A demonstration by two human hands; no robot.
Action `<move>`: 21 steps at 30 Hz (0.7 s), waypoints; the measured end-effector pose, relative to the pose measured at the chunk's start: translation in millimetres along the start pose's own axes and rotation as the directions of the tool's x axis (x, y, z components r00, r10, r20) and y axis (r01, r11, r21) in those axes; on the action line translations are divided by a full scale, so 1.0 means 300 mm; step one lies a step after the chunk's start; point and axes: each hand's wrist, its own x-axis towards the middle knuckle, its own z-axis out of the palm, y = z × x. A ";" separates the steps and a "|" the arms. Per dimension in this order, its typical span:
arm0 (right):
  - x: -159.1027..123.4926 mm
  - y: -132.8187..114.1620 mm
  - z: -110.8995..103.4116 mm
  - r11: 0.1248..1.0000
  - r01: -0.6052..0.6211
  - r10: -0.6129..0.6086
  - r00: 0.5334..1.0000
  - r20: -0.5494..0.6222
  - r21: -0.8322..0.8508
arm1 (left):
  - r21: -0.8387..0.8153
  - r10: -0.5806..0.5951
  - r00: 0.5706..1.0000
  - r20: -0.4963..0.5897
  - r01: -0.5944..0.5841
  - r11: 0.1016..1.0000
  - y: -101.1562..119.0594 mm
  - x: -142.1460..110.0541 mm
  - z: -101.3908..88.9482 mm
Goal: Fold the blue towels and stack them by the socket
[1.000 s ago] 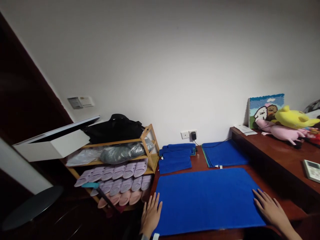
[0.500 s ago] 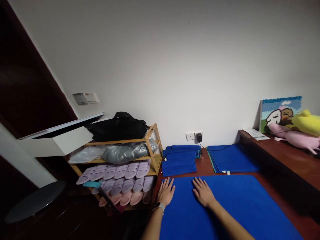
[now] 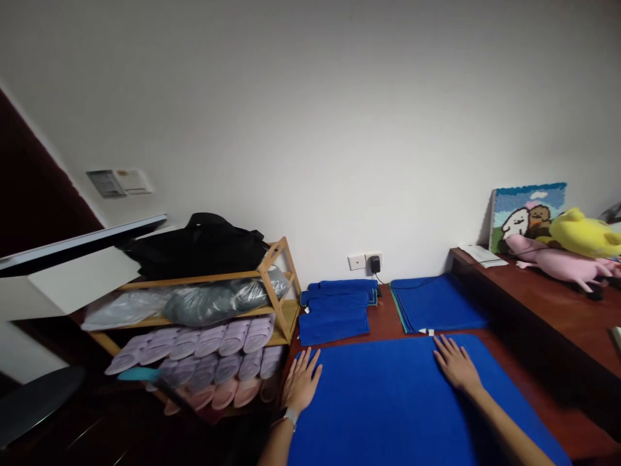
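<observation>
Well, resting flat on the large blue towel, left hand at its edge, right hand on top, all fingers spread apart.

On the left, a wooden shelf rack is filled with lilac slippers and pink slippers, and a black bag is piled on top. On the far right, a pink plush toy and a yellow plush toy are propped on the counter before a woolen picture.
</observation>
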 end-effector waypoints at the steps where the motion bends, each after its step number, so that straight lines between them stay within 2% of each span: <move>1: 0.006 0.074 0.003 0.999 -0.046 0.046 0.999 -0.001 -0.020 | 0.005 -0.006 1.000 0.008 0.006 1.000 -0.002 0.001 0.000; 2: 0.010 0.132 0.006 0.996 -0.081 0.081 0.997 0.000 -0.037 | 0.010 -0.009 1.000 0.014 0.009 1.000 -0.004 0.003 -0.001; 4: 0.016 0.198 0.012 0.991 -0.116 0.116 0.993 -0.003 -0.059 | 0.019 -0.012 1.000 0.021 0.012 1.000 -0.008 0.006 -0.005; 6: 0.019 0.204 0.015 0.990 -0.129 0.128 0.992 -0.012 -0.062 | 0.028 -0.015 1.000 0.026 0.014 1.000 -0.013 0.010 -0.010; 12: 0.025 0.138 0.005 0.985 -0.161 0.160 0.987 -0.021 -0.059 | 0.050 -0.037 0.999 0.035 0.035 0.998 -0.036 0.029 -0.017; 15: 0.022 0.189 0.000 0.992 -0.117 0.117 0.993 -0.017 -0.044 | 0.055 -0.039 0.999 0.036 0.037 0.998 -0.053 0.032 -0.011; 21: 0.008 0.316 0.009 0.994 -0.111 0.110 0.993 -0.046 -0.008 | 0.052 -0.069 0.997 0.044 0.067 0.996 -0.094 0.000 -0.002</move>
